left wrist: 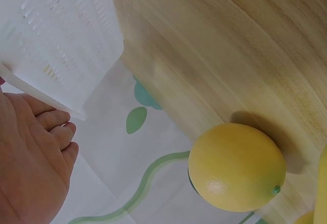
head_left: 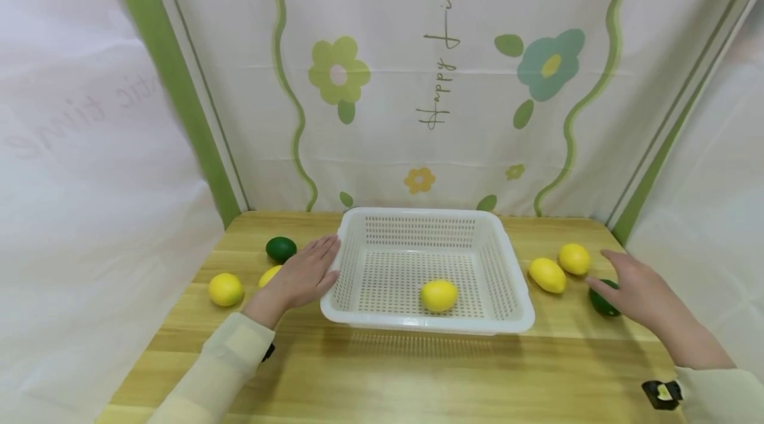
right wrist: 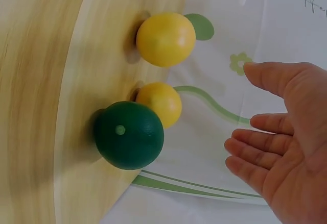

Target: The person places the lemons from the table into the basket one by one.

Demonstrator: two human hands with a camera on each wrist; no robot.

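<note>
A white slotted plastic basket [head_left: 428, 326] stands on the table, with one yellow lemon [head_left: 439, 295] lying inside. My left hand [head_left: 306, 275] rests against the basket's left rim, its fingers extended along the edge. Near that hand are a dark green lime [head_left: 281, 249], a lemon [head_left: 225, 289] and another lemon [head_left: 270, 275] partly hidden behind it. On the right, my right hand [head_left: 641, 288] hovers over a dark green lime [head_left: 603, 299], thumb and fingers spread, holding nothing. Two lemons, one nearer [head_left: 547, 275] and one farther [head_left: 574, 259], lie just left of it.
The wooden table [head_left: 406, 384] carries everything and ends at a patterned white curtain [head_left: 388, 145] behind the basket. White fabric also hangs along both sides. A black band [head_left: 662, 395] circles the right wrist.
</note>
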